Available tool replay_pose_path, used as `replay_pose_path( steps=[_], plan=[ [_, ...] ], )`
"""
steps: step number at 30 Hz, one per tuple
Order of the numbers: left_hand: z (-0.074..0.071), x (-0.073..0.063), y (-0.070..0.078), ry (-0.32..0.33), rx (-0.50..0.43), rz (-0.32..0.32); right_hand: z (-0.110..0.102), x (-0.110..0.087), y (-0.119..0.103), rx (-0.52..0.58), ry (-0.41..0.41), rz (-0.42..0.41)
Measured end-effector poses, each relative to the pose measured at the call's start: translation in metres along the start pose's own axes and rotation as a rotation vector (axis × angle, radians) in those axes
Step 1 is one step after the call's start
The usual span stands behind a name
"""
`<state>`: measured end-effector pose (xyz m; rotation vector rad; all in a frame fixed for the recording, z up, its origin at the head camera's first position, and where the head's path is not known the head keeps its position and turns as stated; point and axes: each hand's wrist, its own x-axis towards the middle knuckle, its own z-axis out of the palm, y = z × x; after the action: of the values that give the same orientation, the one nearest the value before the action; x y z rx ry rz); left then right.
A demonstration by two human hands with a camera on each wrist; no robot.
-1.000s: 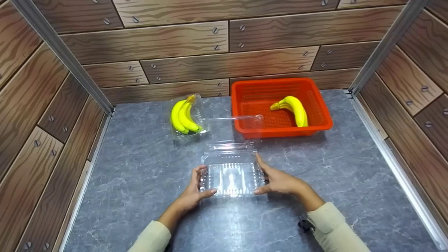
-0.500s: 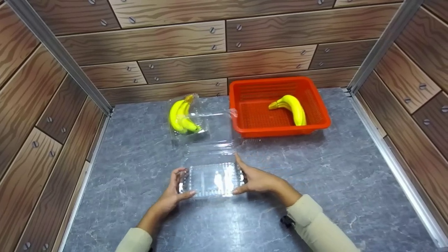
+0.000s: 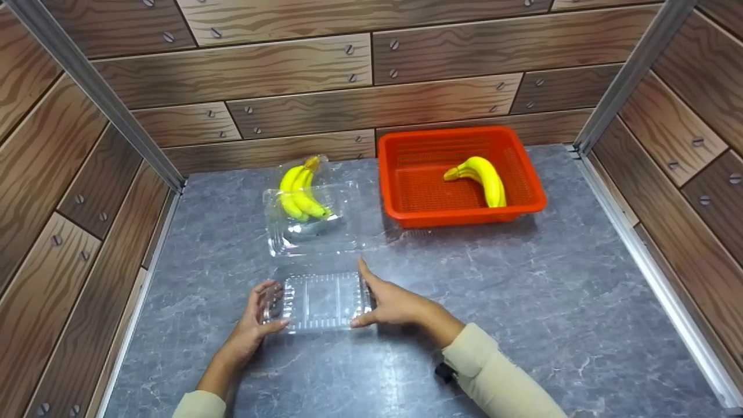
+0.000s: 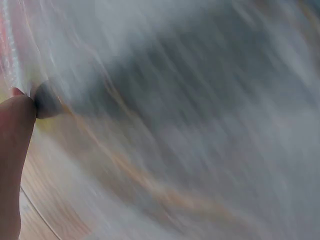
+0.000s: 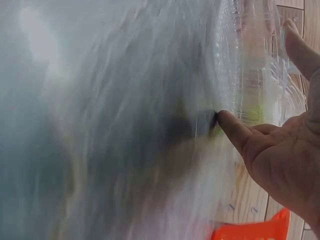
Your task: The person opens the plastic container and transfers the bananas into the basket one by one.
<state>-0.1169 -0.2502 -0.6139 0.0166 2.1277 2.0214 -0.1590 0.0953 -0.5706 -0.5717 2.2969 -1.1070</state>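
Shifted leftward over the grey marbled surface [image 3: 522, 302], an open, clear, ribbed rectangular plastic clamshell [image 3: 322, 302] sits between the left hand [image 3: 249, 328] and right hand [image 3: 400, 305], fingers [image 3: 369, 276] gripping its sides; its glossy lid [image 3: 313, 235] overlaps yellow curved bananas [image 3: 302, 194]. Wrist views blur.

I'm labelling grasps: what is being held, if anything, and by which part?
An open clear plastic clamshell container: the left hand holds the left side of its nearer half, the right hand the right side.
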Motion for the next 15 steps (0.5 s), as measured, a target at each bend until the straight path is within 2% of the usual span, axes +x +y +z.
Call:
replay_pose_path(
  steps=[6, 15],
  plan=[
    [-0.023, -0.004, -0.001, 0.028, -0.018, 0.036, 0.016, 0.014, -0.010, -0.010, 0.012, -0.048],
    [-0.050, -0.010, -0.006, 0.106, -0.045, 0.106, 0.037, 0.035, -0.034, -0.018, 0.107, 0.027]
  ],
)
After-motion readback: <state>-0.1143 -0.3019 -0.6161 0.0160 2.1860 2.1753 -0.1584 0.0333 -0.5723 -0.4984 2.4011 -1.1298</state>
